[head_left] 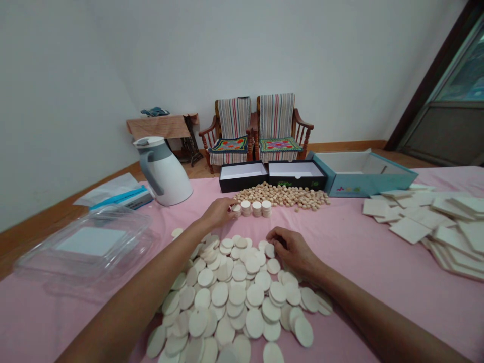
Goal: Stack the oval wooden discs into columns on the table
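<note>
A broad heap of pale round wooden discs (237, 292) lies spread before me. Beyond it stands a short row of stacked discs (257, 208). My left hand (220, 214) reaches over the heap, its fingers and thumb closed around the leftmost stack (236, 209) in that row. At the heap's upper right edge, my right hand (293, 248) is curled with its fingertips on a single wooden disc (269, 250). The hand partly hides its grip there.
Behind the stacks lie many small wooden pieces (283, 195), two black boxes (244, 177) and a blue box (366, 176). Square wooden boards (427, 217) are piled at right. A white jug (170, 174), a clear plastic container (88, 247) and a blue carton (132, 198) stand left.
</note>
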{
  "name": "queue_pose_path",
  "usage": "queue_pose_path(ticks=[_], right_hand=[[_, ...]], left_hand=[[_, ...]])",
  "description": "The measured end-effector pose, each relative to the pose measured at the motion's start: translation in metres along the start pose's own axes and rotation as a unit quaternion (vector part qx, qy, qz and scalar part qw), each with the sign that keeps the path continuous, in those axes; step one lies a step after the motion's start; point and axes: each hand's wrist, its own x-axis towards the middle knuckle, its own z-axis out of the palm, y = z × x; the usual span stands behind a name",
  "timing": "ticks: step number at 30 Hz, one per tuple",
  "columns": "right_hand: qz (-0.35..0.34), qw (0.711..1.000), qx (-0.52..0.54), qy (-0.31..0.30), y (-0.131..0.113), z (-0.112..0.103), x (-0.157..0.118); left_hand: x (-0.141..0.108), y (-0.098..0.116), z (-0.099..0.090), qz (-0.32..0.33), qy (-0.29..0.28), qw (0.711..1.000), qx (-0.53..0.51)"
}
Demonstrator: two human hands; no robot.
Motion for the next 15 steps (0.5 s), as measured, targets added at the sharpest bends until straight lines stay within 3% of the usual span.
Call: queue_pose_path(ticks=[9,11,15], right_hand=[[0.005,1.000,-0.008,0.000,-0.004,-0.002,0.000],[0.004,1.000,-0.008,-0.001,-0.003,-0.002,0.000],[0.001,1.000,-0.007,0.001,-0.002,0.000,0.000]], left_hand=[[-0.013,0.008,-0.014,-0.033,0.033,0.999,-0.003],[-0.021,0.016,-0.022,-0.016,0.002,1.000,-0.014],[-0.037,0.038,-0.030,0.056,-0.122,0.989,-0.060]])
